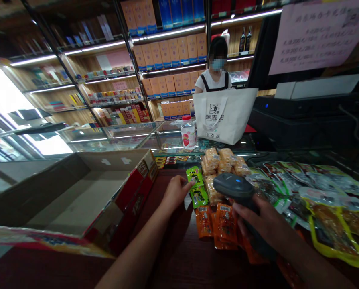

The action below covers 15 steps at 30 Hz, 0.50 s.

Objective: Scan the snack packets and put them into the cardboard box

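Observation:
My right hand (265,218) is wrapped around the handle of a dark barcode scanner (232,186), which shows a small blue light on top. Its head hangs over the snack packs, pointing left. My left hand (176,190) pinches the left edge of green snack packets (199,195), with the thumb on top. Just beyond the scanner lies a pile of clear-wrapped, light brown cakes or puffed snacks (211,160). Orange snack packets (225,222) are spread nearer to me, partly hidden by my right hand and the scanner.
An open cardboard box (107,200) stands at left. A white tote bag (242,108) and a red-capped bottle (188,134) stand on the glass counter; a masked person (217,80) is behind. Vacuum-packed food (332,224) lies at right, below black equipment (302,120).

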{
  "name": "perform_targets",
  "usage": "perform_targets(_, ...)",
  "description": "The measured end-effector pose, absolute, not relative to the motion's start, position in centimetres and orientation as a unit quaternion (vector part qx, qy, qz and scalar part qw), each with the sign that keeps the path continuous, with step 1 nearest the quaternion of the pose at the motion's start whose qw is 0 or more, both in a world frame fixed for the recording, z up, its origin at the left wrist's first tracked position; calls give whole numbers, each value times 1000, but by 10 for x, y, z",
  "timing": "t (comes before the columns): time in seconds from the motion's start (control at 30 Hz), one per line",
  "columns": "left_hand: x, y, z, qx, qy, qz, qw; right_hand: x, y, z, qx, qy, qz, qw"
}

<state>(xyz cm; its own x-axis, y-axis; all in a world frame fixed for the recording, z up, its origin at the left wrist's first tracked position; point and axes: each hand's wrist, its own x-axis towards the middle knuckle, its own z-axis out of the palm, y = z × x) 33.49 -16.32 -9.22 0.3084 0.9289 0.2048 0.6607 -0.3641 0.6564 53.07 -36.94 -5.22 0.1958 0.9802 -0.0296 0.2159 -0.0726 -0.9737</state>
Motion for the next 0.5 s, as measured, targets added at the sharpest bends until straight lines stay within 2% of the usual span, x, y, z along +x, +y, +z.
perform_targets(0.3,346,-152,-109,721,512,347,313,532,-367,-54,-601,-480,421,480)
perform_targets(0.5,343,-164,-93,673,469,422,387,532,-366,-57,-606,-486,406,480)
